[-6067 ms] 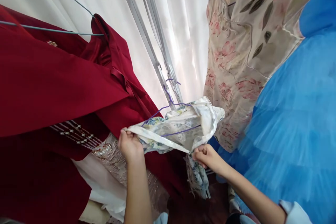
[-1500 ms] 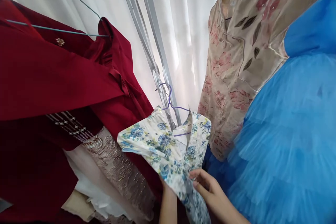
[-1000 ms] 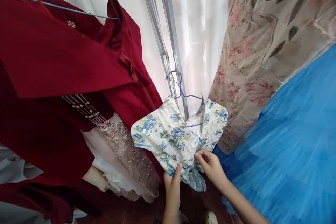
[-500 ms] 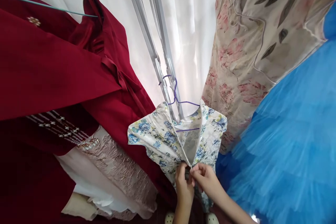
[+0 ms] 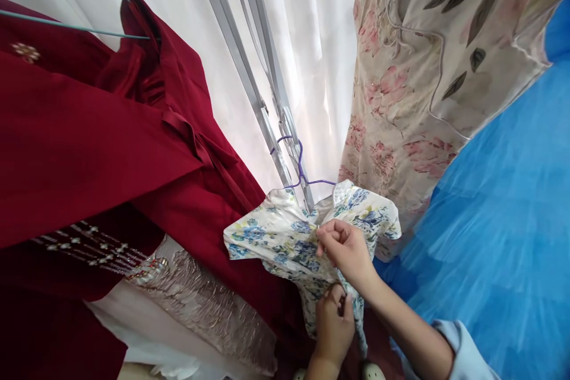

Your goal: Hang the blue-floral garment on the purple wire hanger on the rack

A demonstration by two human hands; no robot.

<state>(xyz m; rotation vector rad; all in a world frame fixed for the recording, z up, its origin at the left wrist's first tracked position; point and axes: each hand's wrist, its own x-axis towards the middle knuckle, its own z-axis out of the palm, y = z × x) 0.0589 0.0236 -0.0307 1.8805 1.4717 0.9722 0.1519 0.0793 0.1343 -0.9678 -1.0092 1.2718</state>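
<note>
A small white dress (image 5: 267,230) with blue flowers hangs by a purple wire hanger (image 5: 301,173). My right hand (image 5: 350,249) pinches at the back opening near the neckline, thumb and fingertips together on what appears to be the zipper pull, which the fingers hide. Below it, my left hand (image 5: 333,323) grips the dress fabric along the same seam, fingers curled around it. Between the two hands the opening's edges lie together. Part of the dress's right side is covered by my right hand and forearm.
Dark red gowns (image 5: 169,148) hang at left, beside a pinkish embroidered skirt (image 5: 214,303). At right are a beige flowered dress (image 5: 383,107) and a blue tulle skirt (image 5: 490,219). Metal poles (image 5: 249,59) stand before a white curtain (image 5: 312,41).
My right hand has moved up along the opening towards the neckline, and the V-shaped gap has closed below it. My left hand has shifted slightly right, lower on the seam.
</note>
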